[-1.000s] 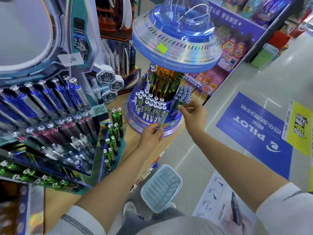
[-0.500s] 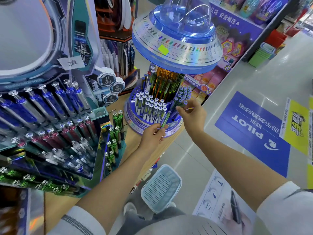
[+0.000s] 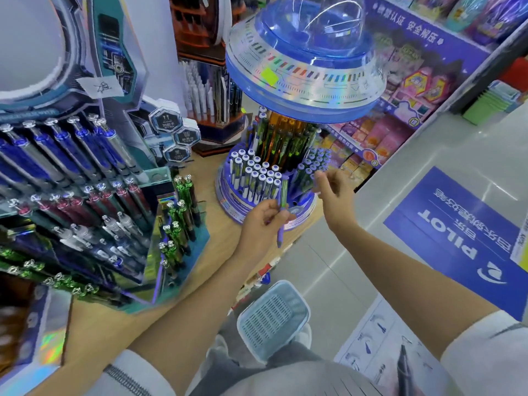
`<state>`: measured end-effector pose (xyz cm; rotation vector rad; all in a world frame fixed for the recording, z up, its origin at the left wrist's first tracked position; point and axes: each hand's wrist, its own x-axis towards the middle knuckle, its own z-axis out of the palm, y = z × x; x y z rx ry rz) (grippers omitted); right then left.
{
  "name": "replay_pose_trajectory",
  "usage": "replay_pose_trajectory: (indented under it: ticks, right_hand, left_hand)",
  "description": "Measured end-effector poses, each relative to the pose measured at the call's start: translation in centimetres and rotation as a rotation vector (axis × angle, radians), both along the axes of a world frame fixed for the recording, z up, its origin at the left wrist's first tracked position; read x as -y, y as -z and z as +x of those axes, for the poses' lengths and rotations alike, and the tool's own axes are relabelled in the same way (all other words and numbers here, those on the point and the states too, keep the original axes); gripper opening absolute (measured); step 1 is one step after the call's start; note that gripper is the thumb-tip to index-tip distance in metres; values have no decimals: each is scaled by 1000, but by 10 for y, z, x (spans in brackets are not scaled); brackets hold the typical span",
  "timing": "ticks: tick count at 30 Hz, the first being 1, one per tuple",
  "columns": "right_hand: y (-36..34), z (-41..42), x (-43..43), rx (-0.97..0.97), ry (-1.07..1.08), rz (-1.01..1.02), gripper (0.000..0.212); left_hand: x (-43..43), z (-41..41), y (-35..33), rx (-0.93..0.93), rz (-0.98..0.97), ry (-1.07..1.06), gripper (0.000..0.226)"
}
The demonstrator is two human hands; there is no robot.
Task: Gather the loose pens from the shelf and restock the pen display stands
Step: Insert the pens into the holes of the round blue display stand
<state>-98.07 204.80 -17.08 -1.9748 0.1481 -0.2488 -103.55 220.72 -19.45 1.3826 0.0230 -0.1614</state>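
Note:
A round blue carousel pen stand (image 3: 228, 195) stands on the wooden shelf, topped by a saucer-shaped dome (image 3: 303, 67). Its rings hold white-capped pens (image 3: 257, 172) and blue-capped pens (image 3: 313, 164). My left hand (image 3: 263, 221) grips a purple and green pen (image 3: 283, 201), held upright in front of the stand's base. My right hand (image 3: 333, 195) hovers at the stand's right side beside the blue-capped pens, fingers curled, blurred; what it holds cannot be made out.
A large tiered display (image 3: 85, 181) of blue, red, silver and green pens fills the left. A light blue plastic basket (image 3: 273, 315) hangs below the shelf edge near my legs. The tiled aisle floor with a blue PILOT sticker (image 3: 463, 238) lies to the right.
My left hand has lifted the purple and green pen clear of the stand's front row and drawn it slightly back. My right hand has shifted a little down along the stand's right side.

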Motion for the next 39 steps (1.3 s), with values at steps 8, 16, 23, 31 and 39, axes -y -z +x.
replay_pose_trajectory:
  ticks: [8,16,23,31,39]
  right_hand:
    - [20,38,48,-52,-170,-97,34]
    - [29,62,67,-128,-473,-20,73]
    - [17,63,56,-90,-477,37,97]
    - [14,64,62,-99,-517,77,89]
    - [4,61,63,-94,-550,107,71]
  left_hand:
    - [46,6,5,50,107,-532,18]
    - [77,10,-5,101,103,-805,23]
    - [88,19,-9,73,185,-852,13]
    - [87,32,-2,66,408,-843,10]
    - [94,31,10,29,548,-833,15]
